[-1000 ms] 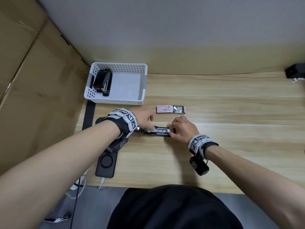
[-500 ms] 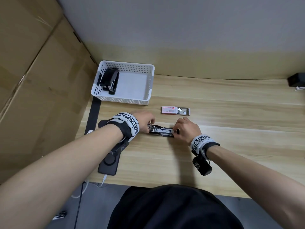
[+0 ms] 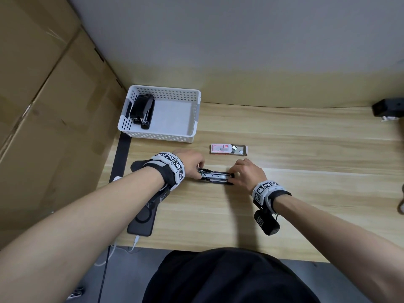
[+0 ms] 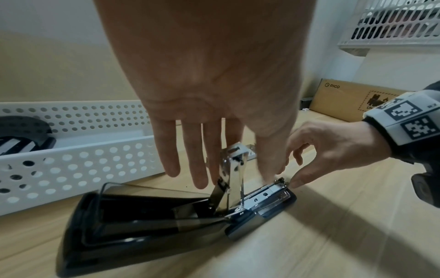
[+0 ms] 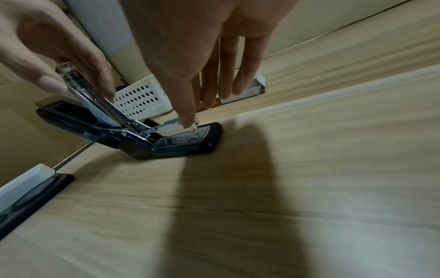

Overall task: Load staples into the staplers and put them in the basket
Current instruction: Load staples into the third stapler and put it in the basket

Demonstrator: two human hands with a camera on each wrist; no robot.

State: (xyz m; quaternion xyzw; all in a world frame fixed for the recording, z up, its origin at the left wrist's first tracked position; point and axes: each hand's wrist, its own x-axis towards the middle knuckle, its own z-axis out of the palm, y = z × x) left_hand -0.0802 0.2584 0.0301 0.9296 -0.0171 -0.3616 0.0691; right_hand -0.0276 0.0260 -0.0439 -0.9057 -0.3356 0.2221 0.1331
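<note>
A black stapler [image 3: 216,177] lies folded open on the wooden table [image 3: 306,171], its lid flat to the left. My left hand [image 3: 197,169] pinches the raised metal arm [image 4: 232,169] between thumb and fingers. My right hand [image 3: 232,174] pinches the front end of the staple channel [image 4: 269,191] with thumb and forefinger; I cannot tell whether a staple strip is between them. An opened staple box [image 3: 228,149] lies just beyond the hands. The white perforated basket [image 3: 194,119] stands at the back left with another black stapler [image 3: 142,110] in its left side.
A black phone-like slab [image 3: 142,221] with a cable lies at the table's front left edge under my left forearm. Cardboard [image 3: 43,127] walls the left side. A small black object [image 3: 387,108] sits at the far right by the back wall.
The head view has shifted a little. Both hands stay at the open stapler, which lies in the same spot.
</note>
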